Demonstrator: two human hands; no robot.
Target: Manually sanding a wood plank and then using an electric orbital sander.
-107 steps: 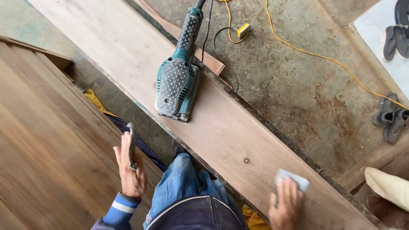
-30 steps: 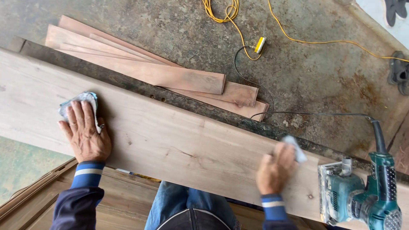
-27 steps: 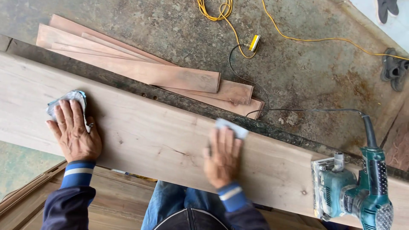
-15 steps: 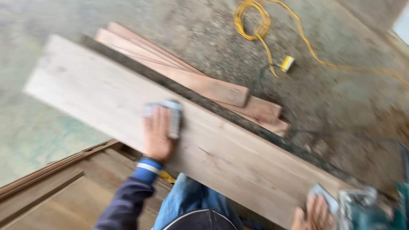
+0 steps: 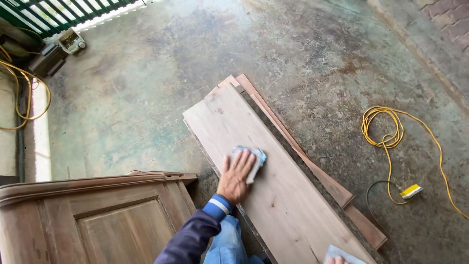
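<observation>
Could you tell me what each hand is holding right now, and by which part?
The left hand presses a pale folded cloth flat onto the long plank, palm on top. The right hand, barely in view, covers another pale piece by its near edge.

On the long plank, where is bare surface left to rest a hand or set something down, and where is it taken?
The plank is bare from its far end to the left hand, which presses a pale cloth. Another bare stretch lies between that hand and the right hand with its paper pad at the bottom edge. The right side is crowded by thin boards.
</observation>
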